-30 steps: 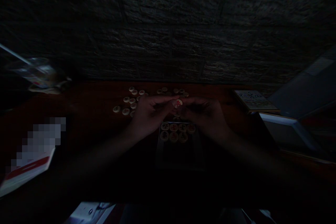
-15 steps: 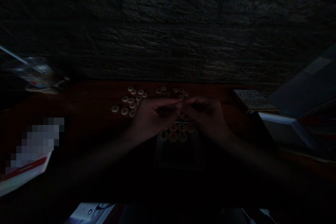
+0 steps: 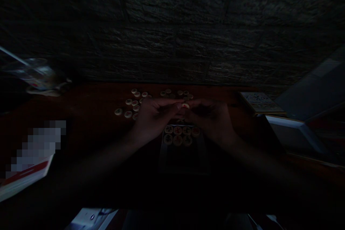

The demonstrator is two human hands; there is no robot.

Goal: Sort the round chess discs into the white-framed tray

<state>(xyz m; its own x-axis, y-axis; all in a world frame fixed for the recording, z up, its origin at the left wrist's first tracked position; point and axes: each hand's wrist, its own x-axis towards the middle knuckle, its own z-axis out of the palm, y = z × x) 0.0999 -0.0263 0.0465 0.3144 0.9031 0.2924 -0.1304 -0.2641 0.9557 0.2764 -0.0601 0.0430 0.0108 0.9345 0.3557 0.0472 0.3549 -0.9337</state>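
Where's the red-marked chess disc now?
Head view: the red-marked disc sits between the left hand and right hand, just above two rows of xiangqi pieces.

Room, dim, apparently domestic: dark wooden surface (image 3: pixel 88 93) against rough stone wall (image 3: pixel 172 25); round game pieces (image 3: pixel 128 102), drinking glass (image 3: pixel 35 75), printed booklet (image 3: pixel 261 102), red-striped packet (image 3: pixel 29 174), all loosely set out.

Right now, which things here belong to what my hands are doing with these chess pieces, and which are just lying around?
In use: left hand and right hand pinching a red-marked xiangqi piece; loose xiangqi pieces; two rows of xiangqi pieces on a dark mat.

Lying around: glass cup; patterned booklet; red-striped white packet.
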